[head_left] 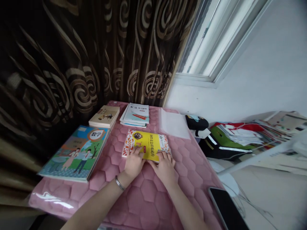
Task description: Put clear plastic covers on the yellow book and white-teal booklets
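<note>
A yellow book with an orange patterned spine lies flat in the middle of a pink quilted surface. My left hand rests with fingers flat on the book's near left part; a bracelet circles that wrist. My right hand lies beside it, fingers stretched onto the book's near right edge. Both hands press on the cover and hold nothing.
A large illustrated textbook stack lies at the left, a beige book stack and a blue-white booklet stack at the back. A clear plastic sleeve, a dark phone, piled bags and papers sit right. Dark curtain behind.
</note>
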`<action>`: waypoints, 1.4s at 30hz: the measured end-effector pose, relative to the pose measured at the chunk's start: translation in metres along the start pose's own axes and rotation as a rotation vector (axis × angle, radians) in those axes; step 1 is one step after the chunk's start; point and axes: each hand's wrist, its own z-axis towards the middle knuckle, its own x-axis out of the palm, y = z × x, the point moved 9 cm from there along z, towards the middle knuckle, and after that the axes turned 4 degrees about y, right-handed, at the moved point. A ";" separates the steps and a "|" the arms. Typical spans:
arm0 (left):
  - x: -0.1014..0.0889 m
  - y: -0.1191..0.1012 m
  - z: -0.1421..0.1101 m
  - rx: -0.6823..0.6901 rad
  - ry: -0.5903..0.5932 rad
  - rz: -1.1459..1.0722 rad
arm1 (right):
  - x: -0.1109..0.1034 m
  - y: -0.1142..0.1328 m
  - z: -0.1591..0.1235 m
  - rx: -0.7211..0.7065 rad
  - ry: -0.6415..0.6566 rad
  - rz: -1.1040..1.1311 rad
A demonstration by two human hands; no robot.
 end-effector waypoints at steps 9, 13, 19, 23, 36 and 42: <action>-0.019 0.060 -0.016 -0.192 -0.027 0.023 | -0.009 -0.045 -0.009 0.134 0.016 -0.002; -0.025 0.096 -0.026 -0.317 -0.003 -0.061 | -0.005 -0.072 -0.012 0.192 0.060 0.078; -0.021 0.113 -0.028 -0.255 0.009 -0.228 | 0.003 -0.092 -0.014 0.207 0.065 0.283; -0.018 0.118 -0.029 -0.249 -0.017 -0.260 | 0.005 -0.096 -0.016 0.160 0.061 0.359; -0.025 0.102 -0.033 -0.321 -0.038 -0.078 | 0.002 -0.088 -0.019 0.026 -0.061 0.260; -0.020 0.053 -0.018 -0.234 -0.061 0.068 | -0.001 -0.034 -0.012 0.050 -0.037 0.016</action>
